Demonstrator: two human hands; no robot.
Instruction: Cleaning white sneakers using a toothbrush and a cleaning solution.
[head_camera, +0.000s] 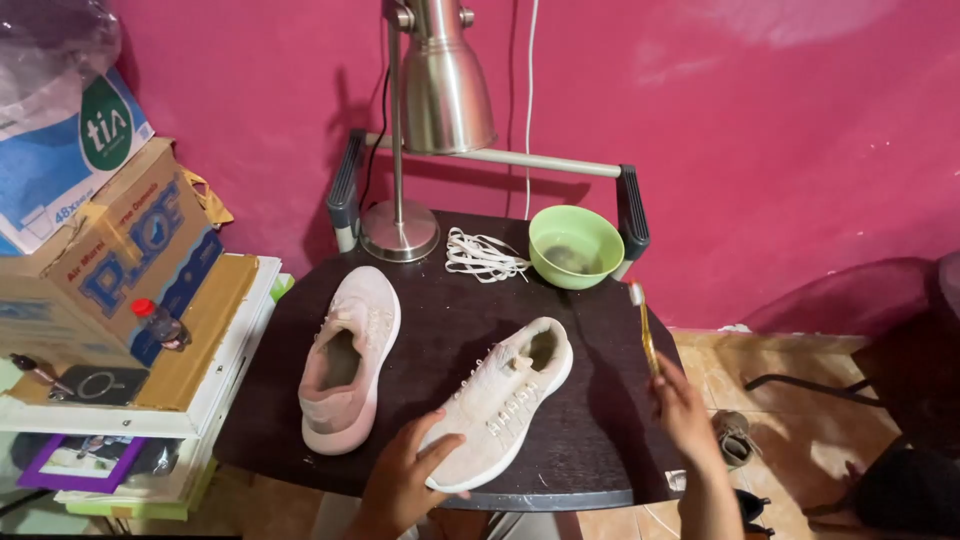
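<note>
at the table's (600, 470) near edge the left hand (400, 480) lies with fingers spread on the toe of a pale shoe (505, 395). the right hand (680, 405), off the right edge, pinches a toothbrush (643, 330) upright. another shoe (350, 355) lies toward the left edge; laces (483, 255) and a green bowl (576, 246) sit at the far edge.

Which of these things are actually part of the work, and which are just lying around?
In use: right shoe under left hand; toothbrush in right hand; left shoe; laces; green bowl.

Lying about: lamp; cardboard boxes; small bottle.
</note>
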